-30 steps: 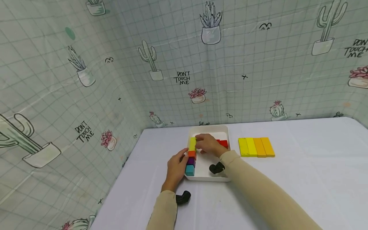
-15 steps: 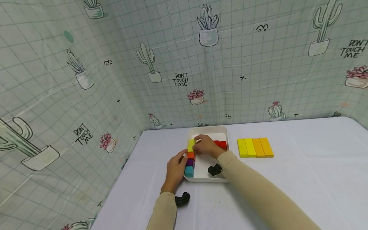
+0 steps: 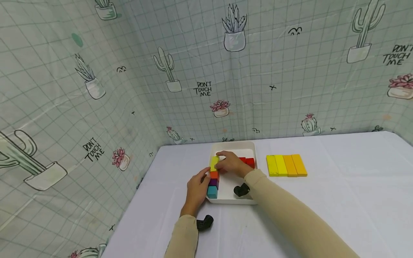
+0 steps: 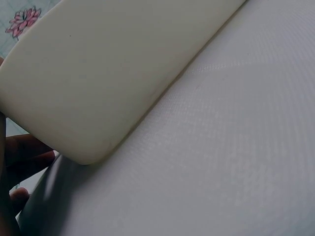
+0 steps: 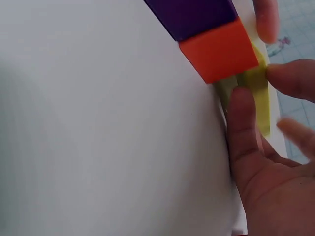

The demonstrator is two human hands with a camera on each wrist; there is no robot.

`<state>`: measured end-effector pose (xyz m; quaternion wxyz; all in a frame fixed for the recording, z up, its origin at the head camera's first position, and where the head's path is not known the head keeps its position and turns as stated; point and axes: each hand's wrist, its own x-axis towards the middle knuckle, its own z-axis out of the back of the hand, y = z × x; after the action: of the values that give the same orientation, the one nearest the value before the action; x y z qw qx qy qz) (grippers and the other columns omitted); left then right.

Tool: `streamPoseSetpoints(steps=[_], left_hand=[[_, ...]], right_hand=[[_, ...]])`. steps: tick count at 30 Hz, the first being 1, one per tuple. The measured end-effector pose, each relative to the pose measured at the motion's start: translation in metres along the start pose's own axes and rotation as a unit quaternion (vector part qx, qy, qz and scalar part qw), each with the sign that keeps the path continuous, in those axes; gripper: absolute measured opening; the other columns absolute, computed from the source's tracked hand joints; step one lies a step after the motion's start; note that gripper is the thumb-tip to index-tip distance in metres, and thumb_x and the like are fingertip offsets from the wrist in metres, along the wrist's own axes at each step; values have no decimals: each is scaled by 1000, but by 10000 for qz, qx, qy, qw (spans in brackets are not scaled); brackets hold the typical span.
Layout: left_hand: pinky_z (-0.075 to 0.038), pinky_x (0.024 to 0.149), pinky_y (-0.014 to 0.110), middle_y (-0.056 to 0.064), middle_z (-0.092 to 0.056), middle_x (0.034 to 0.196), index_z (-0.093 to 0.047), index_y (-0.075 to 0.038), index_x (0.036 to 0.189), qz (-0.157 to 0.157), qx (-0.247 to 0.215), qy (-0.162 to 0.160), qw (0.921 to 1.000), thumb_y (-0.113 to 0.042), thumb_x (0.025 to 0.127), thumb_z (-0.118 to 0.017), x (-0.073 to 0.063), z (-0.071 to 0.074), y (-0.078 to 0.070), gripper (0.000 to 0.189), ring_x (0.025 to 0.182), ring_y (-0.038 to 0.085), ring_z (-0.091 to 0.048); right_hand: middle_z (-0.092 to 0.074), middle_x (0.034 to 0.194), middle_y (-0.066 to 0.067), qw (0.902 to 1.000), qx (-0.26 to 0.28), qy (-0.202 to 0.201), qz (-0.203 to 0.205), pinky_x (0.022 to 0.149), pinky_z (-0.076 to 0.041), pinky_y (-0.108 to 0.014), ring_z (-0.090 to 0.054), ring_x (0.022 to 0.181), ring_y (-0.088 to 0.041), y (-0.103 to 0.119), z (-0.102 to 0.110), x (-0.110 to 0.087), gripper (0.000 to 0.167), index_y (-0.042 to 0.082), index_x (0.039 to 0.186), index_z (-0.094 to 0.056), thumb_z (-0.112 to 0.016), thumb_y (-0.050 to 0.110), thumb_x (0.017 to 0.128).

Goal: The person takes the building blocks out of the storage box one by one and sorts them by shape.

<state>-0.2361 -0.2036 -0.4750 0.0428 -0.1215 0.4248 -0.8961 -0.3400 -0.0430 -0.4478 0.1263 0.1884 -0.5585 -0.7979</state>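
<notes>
In the head view my right hand (image 3: 230, 163) pinches a yellow block (image 3: 214, 163) at the far end of a row along the white tray's (image 3: 230, 201) left side. The right wrist view shows thumb and index finger on that yellow block (image 5: 262, 98), beside an orange block (image 5: 221, 51) and a purple block (image 5: 197, 14). Nearest me in the row is a teal block (image 3: 212, 192). My left hand (image 3: 197, 189) rests at the tray's left rim, its fingertips near the orange block. In the left wrist view the tray wall (image 4: 123, 69) hides part of that hand.
Red blocks (image 3: 250, 162) lie at the tray's right side, partly behind my right hand. To the right of the tray, several yellow and orange flat blocks (image 3: 286, 165) lie side by side on the white table (image 3: 338, 200). A patterned cloth (image 3: 274, 107) hangs behind.
My right hand has shifted slightly left and closed in on the yellow block, which has moved a little within the row. The left hand stays in place.
</notes>
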Motion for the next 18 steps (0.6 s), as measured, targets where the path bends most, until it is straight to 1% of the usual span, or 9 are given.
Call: streamPoseSetpoints(steps=[3, 5, 11, 14, 18], left_hand=[[-45, 102, 56, 7, -67, 124, -64, -25, 137, 17, -2, 13, 10000, -27, 102, -53, 0, -1, 1, 36, 115, 29, -58], [-45, 101, 56, 7, -67, 123, -64, -25, 137, 6, 9, 2, 10000, -26, 102, -54, 0, -1, 1, 36, 115, 29, -58], [-45, 101, 57, 7, -66, 124, -63, -27, 138, 27, 34, -7, 10000, -26, 103, -53, 0, 0, 0, 36, 115, 28, -57], [-45, 101, 56, 7, -66, 123, -63, -27, 137, 13, 36, 21, 10000, -27, 103, -53, 0, 1, 0, 36, 115, 28, -57], [-44, 103, 55, 7, -66, 124, -63, -28, 138, 65, 28, 45, 10000, -27, 103, -53, -2, 3, 0, 37, 116, 28, -57]], right_hand=[[-70, 104, -11, 10000, 25, 39, 3, 80, -59, -33, -69, 80, -21, -2, 1, 0, 46, 7, 136, -61, -68, 14, 91], [-70, 104, -12, 9999, 117, 46, -17, 78, -59, -31, -70, 77, -21, -3, 2, 1, 40, 5, 131, -65, -69, 14, 91], [-67, 101, -14, 9998, 155, -11, 84, 75, -59, -30, -70, 73, -20, 0, 0, -1, 35, 0, 124, -64, -71, 13, 92], [-65, 103, -15, 9997, 52, -233, 79, 74, -59, -30, -68, 75, -21, 1, 0, -1, 34, 1, 123, -63, -72, 12, 91], [-64, 108, -16, 9975, -12, -689, 157, 76, -59, -30, -66, 81, -23, 3, -1, 0, 35, 5, 123, -62, -71, 12, 90]])
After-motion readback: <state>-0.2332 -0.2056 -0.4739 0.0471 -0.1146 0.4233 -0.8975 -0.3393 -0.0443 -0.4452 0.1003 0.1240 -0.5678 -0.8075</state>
